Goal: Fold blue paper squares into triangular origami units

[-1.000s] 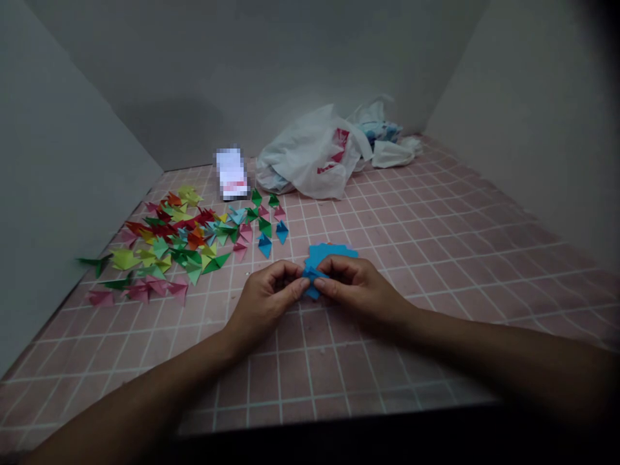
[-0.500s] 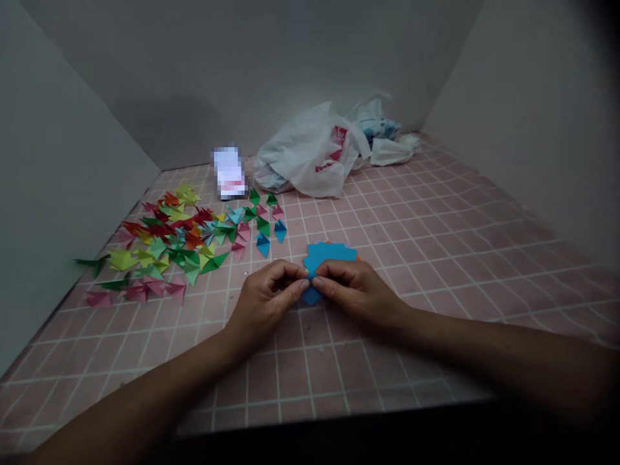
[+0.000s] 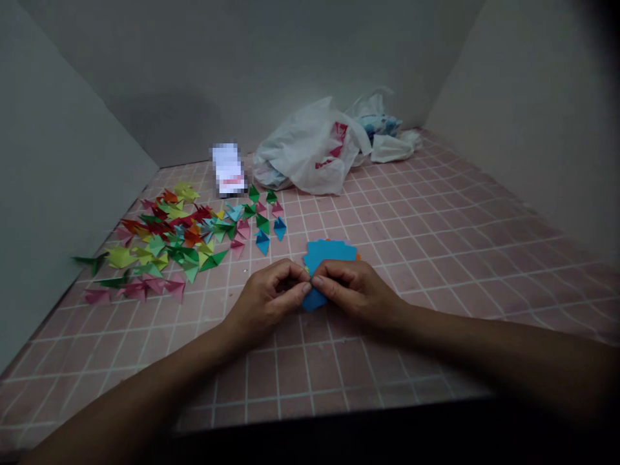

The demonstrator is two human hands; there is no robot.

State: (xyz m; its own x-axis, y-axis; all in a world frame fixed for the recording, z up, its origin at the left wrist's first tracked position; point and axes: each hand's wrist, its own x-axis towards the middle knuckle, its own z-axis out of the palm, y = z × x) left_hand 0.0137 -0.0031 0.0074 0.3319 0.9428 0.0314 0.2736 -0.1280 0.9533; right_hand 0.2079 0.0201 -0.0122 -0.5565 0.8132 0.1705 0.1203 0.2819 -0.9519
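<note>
My left hand (image 3: 274,294) and my right hand (image 3: 356,290) meet fingertip to fingertip in the middle, each pinching thumb against forefinger. Between them they hold a small piece of blue folded paper, mostly covered by the fingers. Right behind and under the fingers lies a stack of square paper sheets (image 3: 332,250), blue on top, with orange and other colours peeking out at its edges. Farther left, two blue folded paper pieces (image 3: 262,242) stand at the near edge of a spread of colourful folded paper cranes (image 3: 188,239).
A lit phone (image 3: 229,169), blurred out, leans near the back wall. Beside it sits a crumpled white plastic bag (image 3: 310,152) with red print. Another bag with blue contents (image 3: 378,126) is at the back right. Pink checked cloth (image 3: 436,258) covers the table; walls enclose three sides.
The fingertips stay together while the blue paper between them has shifted and shows less. Both hands have barely moved. The view has tilted very slightly.
</note>
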